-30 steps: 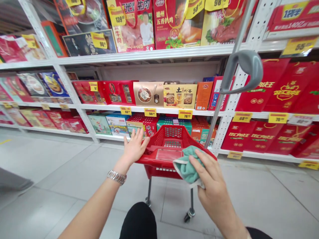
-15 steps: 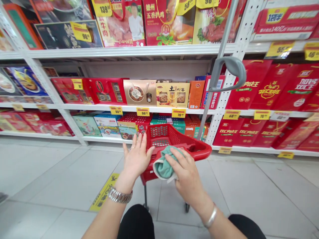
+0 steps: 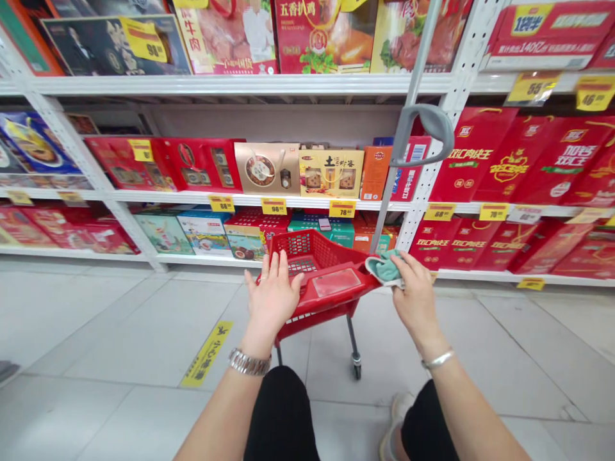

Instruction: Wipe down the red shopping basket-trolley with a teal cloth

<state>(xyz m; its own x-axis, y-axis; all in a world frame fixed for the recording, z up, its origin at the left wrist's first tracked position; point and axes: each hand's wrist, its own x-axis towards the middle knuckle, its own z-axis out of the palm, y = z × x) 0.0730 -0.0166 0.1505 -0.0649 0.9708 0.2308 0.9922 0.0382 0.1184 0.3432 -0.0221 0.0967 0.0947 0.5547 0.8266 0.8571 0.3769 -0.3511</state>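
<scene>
Teal cloth (image 3: 385, 267) in right hand's fingers (image 3: 407, 264), left hand's fingers (image 3: 277, 269) spread wide, seemingly on red cart (image 3: 339, 301)

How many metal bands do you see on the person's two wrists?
2: a metal link wristband on the left wrist, and a thin silver bangle on the right wrist.
</scene>
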